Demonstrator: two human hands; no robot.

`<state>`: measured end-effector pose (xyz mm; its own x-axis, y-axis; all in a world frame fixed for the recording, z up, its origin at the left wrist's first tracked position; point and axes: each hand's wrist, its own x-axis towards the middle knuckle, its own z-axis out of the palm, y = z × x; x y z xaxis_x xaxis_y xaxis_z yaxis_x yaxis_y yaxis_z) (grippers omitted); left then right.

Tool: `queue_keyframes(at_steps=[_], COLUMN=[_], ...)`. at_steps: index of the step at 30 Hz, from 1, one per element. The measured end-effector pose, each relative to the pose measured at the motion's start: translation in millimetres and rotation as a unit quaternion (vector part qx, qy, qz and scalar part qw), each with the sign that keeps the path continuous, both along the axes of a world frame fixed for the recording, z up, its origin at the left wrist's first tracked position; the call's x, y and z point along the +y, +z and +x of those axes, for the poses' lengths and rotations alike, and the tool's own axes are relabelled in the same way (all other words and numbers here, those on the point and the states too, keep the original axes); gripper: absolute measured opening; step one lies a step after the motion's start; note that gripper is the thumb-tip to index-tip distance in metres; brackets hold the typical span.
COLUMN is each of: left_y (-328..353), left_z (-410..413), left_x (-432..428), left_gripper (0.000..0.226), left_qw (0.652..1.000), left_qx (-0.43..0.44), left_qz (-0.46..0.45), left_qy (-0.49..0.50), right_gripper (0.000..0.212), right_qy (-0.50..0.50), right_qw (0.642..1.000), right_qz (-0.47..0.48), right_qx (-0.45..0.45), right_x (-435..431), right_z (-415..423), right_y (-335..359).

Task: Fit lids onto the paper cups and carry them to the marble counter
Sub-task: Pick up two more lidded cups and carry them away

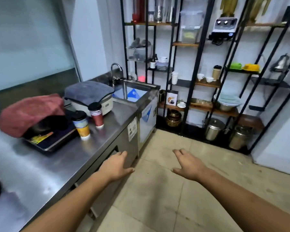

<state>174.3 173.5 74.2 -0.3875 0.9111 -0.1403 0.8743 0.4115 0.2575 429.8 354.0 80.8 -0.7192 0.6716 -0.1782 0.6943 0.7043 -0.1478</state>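
1. Two paper cups are standing upright on the steel counter (57, 164), left of the frame's centre, and each is wearing a black lid.
2. The yellow-and-blue cup (82, 125) is sitting nearer the camera. The red cup (96, 115) is standing just behind it to the right, close by but not touching.
3. The left hand (116, 166) is reaching forward in the lower middle of the frame, in front of the counter's front edge. It is released, fingers loosely extended, grasping nothing, and well apart from the cups.
4. The right hand (189, 166) is hovering over the tiled floor (166, 206) beside it, likewise released and empty.
5. A red cloth (28, 113) is draping over a dark tray (49, 141) at mid-left. A grey cloth (89, 91) is covering a white appliance (105, 104) just behind the cups.
6. A sink (146, 96) with a faucet (116, 67) is sitting at the counter's far end, and black shelving (193, 81) is filling the right of the frame.
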Motion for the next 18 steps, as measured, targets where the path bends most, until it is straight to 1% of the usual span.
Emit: queue_keyframes(at_steps=[3, 8, 13, 18], left_y=[-3.6, -9.9, -12.3, -11.9], left_z=[-32.6, -74.0, -102.4, -133.3], left_x=[-25.9, -52.4, -53.7, -30.9], left_gripper=[0.078, 0.065, 0.07, 0.072], left_qw=[0.999, 0.993, 0.982, 0.967], left_qx=[-0.006, -0.003, 0.014, 0.035], left_qz=[-0.003, -0.014, 0.0, 0.005], left_qy=[0.047, 0.117, 0.186, 0.254], right_gripper=[0.085, 0.085, 0.085, 0.086], right_qy=[0.045, 0.117, 0.172, 0.249], right_qw=[0.999, 0.993, 0.985, 0.968], right_qz=[-0.005, -0.012, -0.009, 0.007], right_qx=[-0.002, -0.002, 0.02, 0.018], right_x=[2.1, 9.3, 39.4, 70.2], right_z=[-53.1, -132.5, -202.3, -258.0], right_y=[-3.5, -3.9, 6.6, 2.2])
